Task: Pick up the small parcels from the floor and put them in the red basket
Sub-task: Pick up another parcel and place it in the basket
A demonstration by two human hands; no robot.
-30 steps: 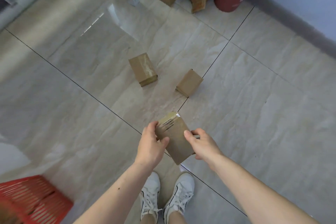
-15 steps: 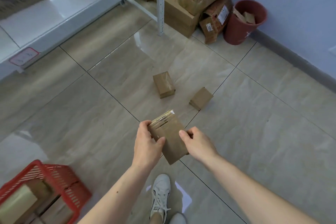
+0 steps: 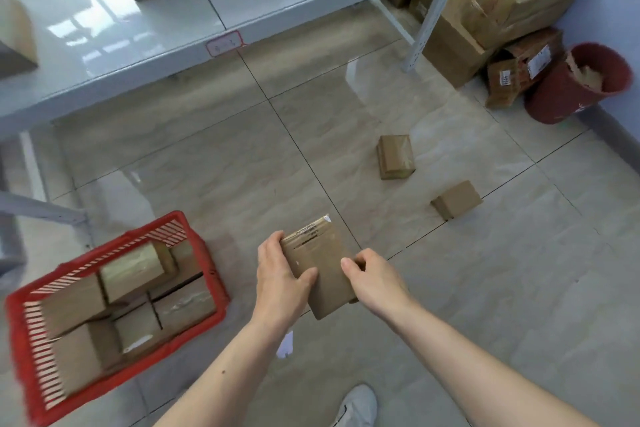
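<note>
I've turned left: the red basket (image 3: 114,291), barely visible a second ago, now sits just left of my left hand (image 3: 277,274), which with my right hand (image 3: 375,282) clasps the flat parcel (image 3: 320,274), ready to drop in.

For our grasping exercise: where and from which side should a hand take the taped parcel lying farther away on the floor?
Probably from above, across the two long sides of the taped parcel. It lies flat on the floor, clear of its neighbour, so both flanks look open.

Bare floor (image 3: 242,191) lies open toward the parcel-crowded red basket (image 3: 207,274).
</note>
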